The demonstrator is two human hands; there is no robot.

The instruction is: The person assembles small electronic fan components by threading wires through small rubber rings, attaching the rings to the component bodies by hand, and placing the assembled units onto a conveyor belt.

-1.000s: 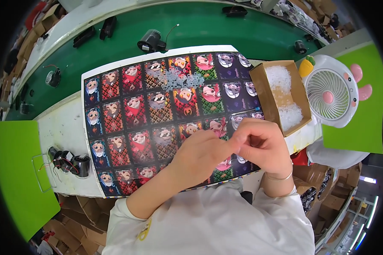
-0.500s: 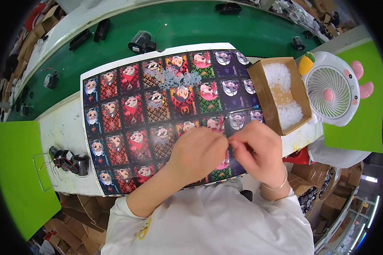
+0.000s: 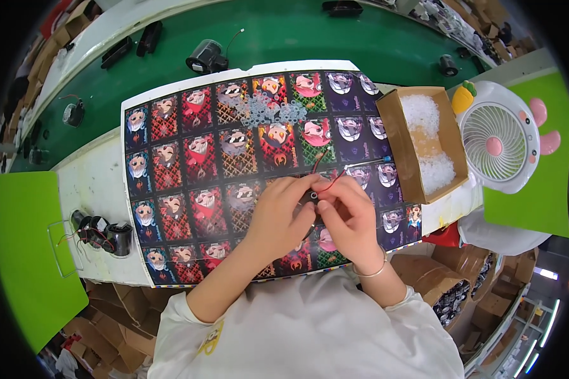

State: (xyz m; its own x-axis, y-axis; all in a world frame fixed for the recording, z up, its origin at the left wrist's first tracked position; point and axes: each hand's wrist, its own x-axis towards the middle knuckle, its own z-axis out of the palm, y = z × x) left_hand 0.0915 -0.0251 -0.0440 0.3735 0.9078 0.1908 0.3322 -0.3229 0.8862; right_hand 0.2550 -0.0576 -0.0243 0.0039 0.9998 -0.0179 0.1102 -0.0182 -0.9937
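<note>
Two-handed work on a small part, clock positions being taken from that part. Nearest, the shirt (image 3: 310, 328) stands at 6 o'clock, close to the near edge of the printed sheet (image 3: 199, 201), which both forearms cross. The left hand (image 3: 284, 211), at 8 o'clock, and the right hand (image 3: 348, 218), at 4 o'clock, are narrowed upon the dark part (image 3: 308, 198) between them, above the sheet's nearer half; a pale ring (image 3: 314, 196) shows on it, though its seating cannot be told. Thin wires (image 3: 337, 180) rise from the fingertips. The step in hand appears to be close fingertip work; the next move would call for a steady hold, fine pressure and slack wires. At 2 o'clock lies a thin tool (image 3: 367, 163), near enough to catch a loose wire, and beyond it the box (image 3: 395, 151) of clear pieces, whose raised wall bounds movement on that side. At 11 o'clock the heap of clear rings (image 3: 272, 112) limits the forward reach. The broadest flat room lies at 9 to 10 o'clock, across the sheet to the bare counter (image 3: 91, 183). Farther off are the fan (image 3: 494, 146), between 2 and 3 o'clock, and the green belt (image 3: 284, 38), past the sheet's far edge, at 12 o'clock.
</note>
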